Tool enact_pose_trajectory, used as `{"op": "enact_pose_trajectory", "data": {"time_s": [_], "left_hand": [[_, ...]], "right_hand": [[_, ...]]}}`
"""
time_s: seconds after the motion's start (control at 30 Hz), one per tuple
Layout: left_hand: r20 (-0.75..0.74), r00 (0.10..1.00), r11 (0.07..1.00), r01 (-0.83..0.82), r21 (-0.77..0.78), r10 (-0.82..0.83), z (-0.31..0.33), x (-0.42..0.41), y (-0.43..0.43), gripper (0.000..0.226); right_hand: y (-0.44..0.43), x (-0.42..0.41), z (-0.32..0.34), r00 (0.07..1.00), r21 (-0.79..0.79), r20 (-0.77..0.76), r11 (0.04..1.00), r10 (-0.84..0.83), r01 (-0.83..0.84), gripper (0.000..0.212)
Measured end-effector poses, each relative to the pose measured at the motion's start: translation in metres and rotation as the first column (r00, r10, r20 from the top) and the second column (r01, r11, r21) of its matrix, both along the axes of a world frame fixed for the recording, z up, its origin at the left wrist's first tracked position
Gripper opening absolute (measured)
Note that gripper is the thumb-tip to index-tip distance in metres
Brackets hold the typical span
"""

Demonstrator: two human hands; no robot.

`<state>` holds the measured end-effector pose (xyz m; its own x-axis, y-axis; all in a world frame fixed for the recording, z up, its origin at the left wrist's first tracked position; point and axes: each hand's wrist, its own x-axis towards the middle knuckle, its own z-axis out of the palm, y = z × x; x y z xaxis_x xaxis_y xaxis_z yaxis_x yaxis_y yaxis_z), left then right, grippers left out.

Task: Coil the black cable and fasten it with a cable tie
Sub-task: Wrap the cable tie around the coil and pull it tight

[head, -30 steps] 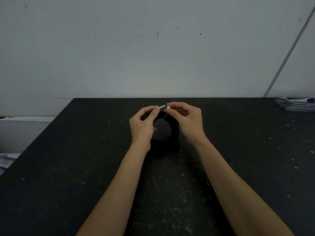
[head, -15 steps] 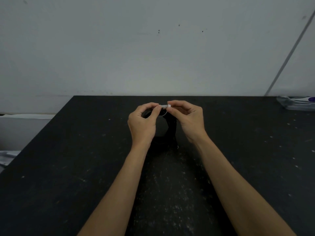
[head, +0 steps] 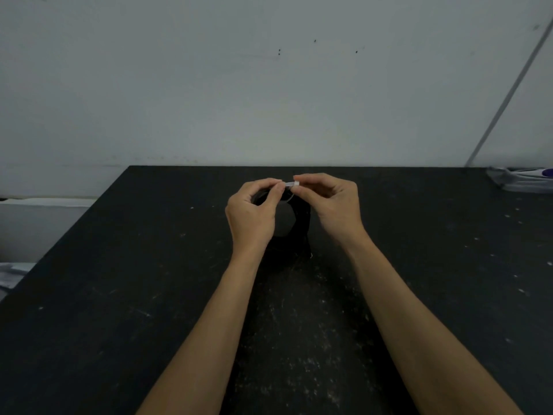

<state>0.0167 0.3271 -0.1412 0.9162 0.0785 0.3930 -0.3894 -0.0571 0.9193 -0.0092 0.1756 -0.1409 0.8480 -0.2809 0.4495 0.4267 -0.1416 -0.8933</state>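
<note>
The black cable (head: 302, 223) stands as an upright coil on the black table (head: 119, 265), between my two hands. A thin white cable tie (head: 291, 184) loops over the top of the coil. My left hand (head: 254, 214) pinches the tie's free end with thumb and forefinger. My right hand (head: 332, 205) pinches the tie's head from the other side. The coil's left part is hidden behind my left hand, and its dark outline is hard to tell from the table.
A pale wall rises behind the table's far edge. A clear plastic bag with a purple-and-white item (head: 523, 179) lies at the far right corner. The table's left edge runs diagonally, with white material (head: 12, 271) below it.
The tie's ends now meet in a straight line between my fingertips. Both hands have stayed above the coil, shifting only slightly.
</note>
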Motion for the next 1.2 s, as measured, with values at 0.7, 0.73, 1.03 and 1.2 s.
{"op": "enact_pose_trajectory", "data": {"time_s": [0.7, 0.73, 1.03, 1.2], "left_hand": [[0.015, 0.991, 0.991, 0.132, -0.011, -0.132, -0.002, 0.004, 0.003, 0.008], [0.019, 0.992, 0.992, 0.128, -0.004, -0.128, -0.003, 0.005, 0.003, 0.008], [0.133, 0.974, 0.979, 0.166, 0.121, -0.182, -0.004, 0.005, 0.005, 0.013], [0.192, 0.972, 0.976, 0.095, 0.196, -0.133, -0.004, 0.006, 0.002, 0.012]], "right_hand": [[-0.015, -0.005, 0.021, 0.997, -0.553, 0.037, 0.830, -0.069, 0.078, 0.018], [-0.016, -0.006, 0.022, 0.997, -0.574, 0.037, 0.816, -0.062, 0.072, 0.018], [-0.017, -0.006, 0.017, 0.996, -0.398, 0.054, 0.913, -0.068, 0.084, 0.020], [-0.018, -0.006, 0.017, 0.997, -0.371, 0.044, 0.926, -0.058, 0.071, 0.022]]}}
